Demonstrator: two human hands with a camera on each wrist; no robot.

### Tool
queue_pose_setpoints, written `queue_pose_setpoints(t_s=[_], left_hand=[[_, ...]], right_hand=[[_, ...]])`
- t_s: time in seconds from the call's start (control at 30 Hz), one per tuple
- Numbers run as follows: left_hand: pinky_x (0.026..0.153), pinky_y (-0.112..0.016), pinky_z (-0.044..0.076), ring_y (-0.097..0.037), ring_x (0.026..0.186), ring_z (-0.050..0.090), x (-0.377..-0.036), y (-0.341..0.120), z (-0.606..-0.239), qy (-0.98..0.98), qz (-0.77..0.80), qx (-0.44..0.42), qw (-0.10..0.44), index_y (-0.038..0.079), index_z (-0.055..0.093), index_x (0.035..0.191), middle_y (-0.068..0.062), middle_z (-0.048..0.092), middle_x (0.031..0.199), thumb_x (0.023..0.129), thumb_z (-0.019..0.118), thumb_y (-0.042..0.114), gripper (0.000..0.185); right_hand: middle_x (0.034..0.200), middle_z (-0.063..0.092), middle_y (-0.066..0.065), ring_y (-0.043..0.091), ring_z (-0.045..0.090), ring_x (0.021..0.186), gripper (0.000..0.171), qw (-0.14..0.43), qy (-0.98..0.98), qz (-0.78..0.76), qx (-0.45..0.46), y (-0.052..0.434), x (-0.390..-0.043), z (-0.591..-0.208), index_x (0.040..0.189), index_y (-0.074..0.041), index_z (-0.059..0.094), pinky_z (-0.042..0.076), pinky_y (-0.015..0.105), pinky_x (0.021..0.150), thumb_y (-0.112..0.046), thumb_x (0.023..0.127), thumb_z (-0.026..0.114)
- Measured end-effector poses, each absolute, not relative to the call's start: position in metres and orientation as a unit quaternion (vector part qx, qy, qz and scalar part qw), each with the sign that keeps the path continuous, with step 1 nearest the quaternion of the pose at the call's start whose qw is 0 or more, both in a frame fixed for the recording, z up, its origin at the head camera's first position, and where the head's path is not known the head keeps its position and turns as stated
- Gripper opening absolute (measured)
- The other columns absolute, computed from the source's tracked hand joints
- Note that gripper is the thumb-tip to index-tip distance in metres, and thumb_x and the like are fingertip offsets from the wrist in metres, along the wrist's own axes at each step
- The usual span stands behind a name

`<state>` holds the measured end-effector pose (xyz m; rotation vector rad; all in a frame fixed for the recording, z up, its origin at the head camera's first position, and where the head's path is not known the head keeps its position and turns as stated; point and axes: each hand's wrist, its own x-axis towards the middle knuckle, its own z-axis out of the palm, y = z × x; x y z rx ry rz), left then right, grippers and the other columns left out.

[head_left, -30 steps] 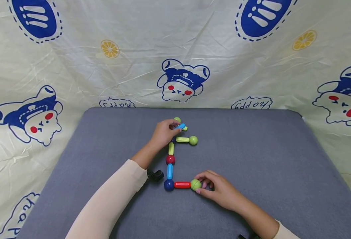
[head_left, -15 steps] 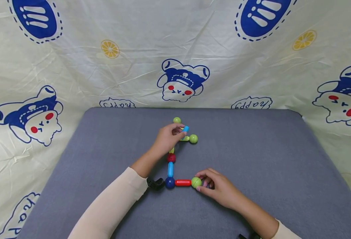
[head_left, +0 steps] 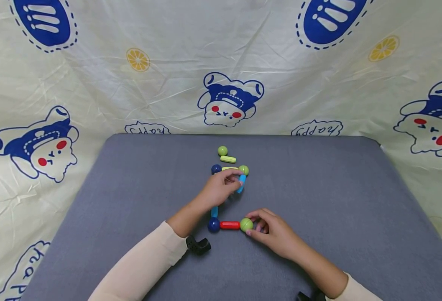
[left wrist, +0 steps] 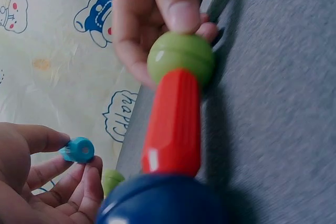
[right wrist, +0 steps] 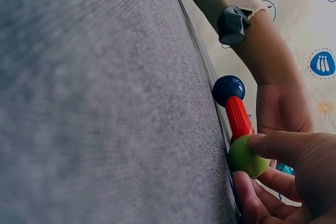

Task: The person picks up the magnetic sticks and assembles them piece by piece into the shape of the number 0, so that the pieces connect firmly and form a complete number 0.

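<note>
My left hand [head_left: 218, 188] pinches a light blue magnetic stick [head_left: 242, 184] between thumb and fingers. In the head view its upper end meets the green ball [head_left: 244, 169] on the upper arm of the chain; whether they touch I cannot tell. That arm runs along a yellow-green stick [head_left: 229, 168] from a dark blue ball [head_left: 216, 169]. My right hand [head_left: 275, 234] holds another green ball [head_left: 246, 224] at the end of a red stick [head_left: 230, 225], which joins a dark blue ball [head_left: 213, 225]. A blue stick [head_left: 215, 212] rises from there; my left hand hides the chain's middle.
Beyond the chain lie a loose-looking yellow-green stick [head_left: 228, 159] and a green ball [head_left: 222, 151] close together. A grey cloth [head_left: 337, 188] covers the table, with a printed curtain [head_left: 168, 96] behind. A black wrist camera [head_left: 198, 245] hangs under the left sleeve.
My left hand has carried the light blue stick right and toward me, from the far stick to the upper green ball. The chain has shifted slightly away; my right hand keeps its ball.
</note>
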<state>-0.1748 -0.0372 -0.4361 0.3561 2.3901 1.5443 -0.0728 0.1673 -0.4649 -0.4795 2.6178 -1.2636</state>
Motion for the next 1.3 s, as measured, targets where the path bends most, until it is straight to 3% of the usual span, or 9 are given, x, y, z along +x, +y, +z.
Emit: queue_pose_setpoints(t_s=[0.7,1.3], left_hand=[[0.066,-0.025,0.055,-0.013,0.075,0.069,-0.153,-0.026,-0.436,0.835,0.488,0.143,0.211,0.007,0.064,0.124,-0.006,0.066,0.1,0.099,0.063,0.015,0.026],[0.066,-0.02,0.054,-0.013,0.069,0.068,-0.147,-0.025,-0.441,0.852,0.453,0.18,0.193,0.0,0.066,0.118,-0.01,0.059,0.098,0.096,0.065,0.01,0.025]], right_hand=[[0.104,0.069,0.0,0.001,0.057,0.077,0.03,0.086,0.885,-0.438,-0.131,0.166,-0.077,-0.465,0.117,-0.015,0.068,0.05,0.021,0.068,-0.023,0.089,0.079],[0.099,0.069,0.002,0.001,0.057,0.074,0.031,0.093,0.884,-0.444,-0.118,0.166,-0.078,-0.467,0.114,-0.011,0.064,0.049,0.022,0.065,-0.021,0.089,0.079]])
